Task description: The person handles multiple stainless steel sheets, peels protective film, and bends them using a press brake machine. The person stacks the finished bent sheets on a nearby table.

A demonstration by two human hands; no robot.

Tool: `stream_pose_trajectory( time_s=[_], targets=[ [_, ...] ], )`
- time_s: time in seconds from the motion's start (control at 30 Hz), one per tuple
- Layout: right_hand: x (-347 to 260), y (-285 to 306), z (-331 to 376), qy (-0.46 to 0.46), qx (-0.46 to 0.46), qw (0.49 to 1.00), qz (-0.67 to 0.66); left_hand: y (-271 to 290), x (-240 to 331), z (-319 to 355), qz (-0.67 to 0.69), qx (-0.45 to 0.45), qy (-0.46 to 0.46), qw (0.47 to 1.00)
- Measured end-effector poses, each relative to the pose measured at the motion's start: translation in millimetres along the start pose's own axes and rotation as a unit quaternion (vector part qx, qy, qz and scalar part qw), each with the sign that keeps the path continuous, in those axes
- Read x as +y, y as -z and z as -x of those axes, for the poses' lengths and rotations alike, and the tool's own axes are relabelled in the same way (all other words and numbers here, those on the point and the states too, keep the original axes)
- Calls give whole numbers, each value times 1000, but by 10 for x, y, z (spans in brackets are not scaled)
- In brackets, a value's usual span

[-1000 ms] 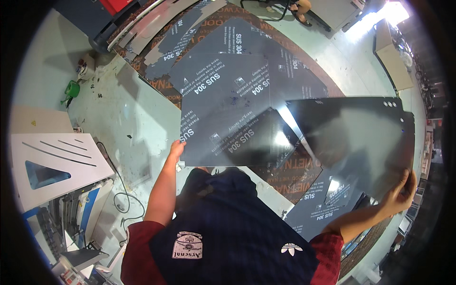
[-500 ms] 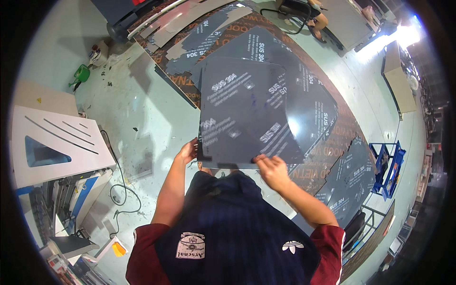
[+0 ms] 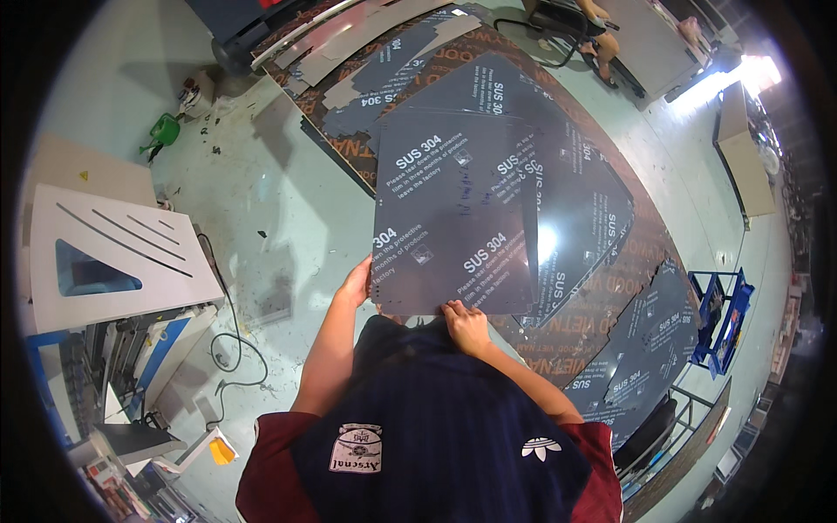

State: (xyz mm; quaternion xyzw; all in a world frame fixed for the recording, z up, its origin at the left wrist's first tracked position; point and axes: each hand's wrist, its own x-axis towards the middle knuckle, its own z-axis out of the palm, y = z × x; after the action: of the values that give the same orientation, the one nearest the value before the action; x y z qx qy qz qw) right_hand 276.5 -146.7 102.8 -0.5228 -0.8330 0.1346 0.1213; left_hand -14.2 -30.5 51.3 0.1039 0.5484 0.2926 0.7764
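A flat, dark grey film-covered metal sheet (image 3: 449, 218) is in front of me, with pale print and a few handwritten marks on it. My left hand (image 3: 357, 281) is closed on its left edge near the close corner, the fingers partly hidden behind the sheet. My right hand (image 3: 467, 326) pinches the near edge right of the middle, with fingertips on top. Beneath and beyond the held sheet lies a larger film-covered sheet (image 3: 571, 187). Whether the two touch I cannot tell.
The larger sheet rests on a printed brown plywood board (image 3: 652, 228). Jagged sheet offcuts (image 3: 384, 83) lie at its far left, another offcut (image 3: 654, 336) at the right. A white machine (image 3: 131, 253) with a cable (image 3: 235, 336) stands left. A blue rack (image 3: 722, 318) stands right; a seated person (image 3: 602, 48) is beyond.
My right hand has slid left and closer to me along the sheet's near edge. The held sheet has shifted and its print is sharper now. My left hand keeps its grip.
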Motion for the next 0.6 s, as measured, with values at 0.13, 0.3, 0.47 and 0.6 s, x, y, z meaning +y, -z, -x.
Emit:
stream_pose_trajectory(
  time_s=[0.13, 0.3, 0.47, 0.6],
  targets=[
    [75, -109, 64, -13, 1, 1000, 8, 22, -62, -38, -12, -22, 2, 1000],
    [105, -183, 85, -3, 19, 1000, 13, 27, -52, -71, -8, -18, 21, 1000],
    [115, -182, 87, 7, 50, 999, 6, -23, -35, -31, 0, -15, 25, 1000],
    [123, -184, 92, -14, 19, 1000, 4, -48, -33, -8, -14, -12, 36, 999]
  ],
)
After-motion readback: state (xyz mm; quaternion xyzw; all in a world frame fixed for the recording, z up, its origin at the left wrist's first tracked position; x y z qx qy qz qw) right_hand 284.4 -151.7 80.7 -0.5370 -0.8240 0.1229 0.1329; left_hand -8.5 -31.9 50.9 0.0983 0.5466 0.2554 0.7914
